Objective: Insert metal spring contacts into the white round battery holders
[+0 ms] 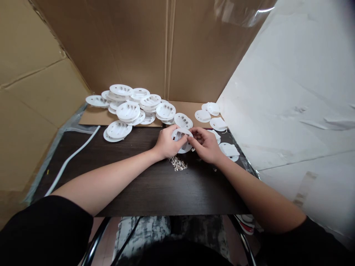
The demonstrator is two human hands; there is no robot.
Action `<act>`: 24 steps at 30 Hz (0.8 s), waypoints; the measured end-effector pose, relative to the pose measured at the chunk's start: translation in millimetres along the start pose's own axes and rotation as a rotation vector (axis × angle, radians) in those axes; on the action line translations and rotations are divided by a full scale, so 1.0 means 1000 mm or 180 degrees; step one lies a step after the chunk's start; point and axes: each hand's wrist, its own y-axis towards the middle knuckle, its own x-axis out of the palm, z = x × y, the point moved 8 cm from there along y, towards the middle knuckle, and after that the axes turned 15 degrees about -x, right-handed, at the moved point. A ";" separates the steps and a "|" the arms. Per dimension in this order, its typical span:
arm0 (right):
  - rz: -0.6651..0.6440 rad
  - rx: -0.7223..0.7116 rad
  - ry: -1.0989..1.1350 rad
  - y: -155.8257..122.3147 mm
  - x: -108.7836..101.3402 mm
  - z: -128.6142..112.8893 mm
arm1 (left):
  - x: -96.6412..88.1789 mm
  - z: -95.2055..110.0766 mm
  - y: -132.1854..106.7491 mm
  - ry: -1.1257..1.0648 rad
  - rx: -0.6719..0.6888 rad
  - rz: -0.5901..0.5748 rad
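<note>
My left hand (167,143) grips a round white plastic disc (183,139) with battery slots, held just above the dark table (138,184). My right hand (205,145) is closed in a pinch at the disc's right edge, fingertips touching it; whatever small part it pinches is too small to make out. A little heap of small metal clips (178,163) lies on the table right below both hands.
A pile of several white discs (133,109) sits at the back left on a cardboard sheet. More white discs (212,114) lie at the back right, one (229,150) beside my right wrist. Cardboard walls enclose the table; a white cable (69,159) runs at left.
</note>
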 end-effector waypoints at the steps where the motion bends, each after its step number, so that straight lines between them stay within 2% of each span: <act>1: -0.0001 -0.0002 -0.0019 0.000 0.000 0.000 | 0.000 0.001 -0.001 0.0019 0.0020 0.0015; 16: -0.0100 0.0130 0.0091 0.000 0.003 0.003 | -0.002 0.004 -0.004 0.0114 0.0089 0.0097; 24: -0.0027 0.0426 0.0403 0.000 0.004 0.008 | -0.003 0.005 -0.007 0.0195 0.0105 0.0113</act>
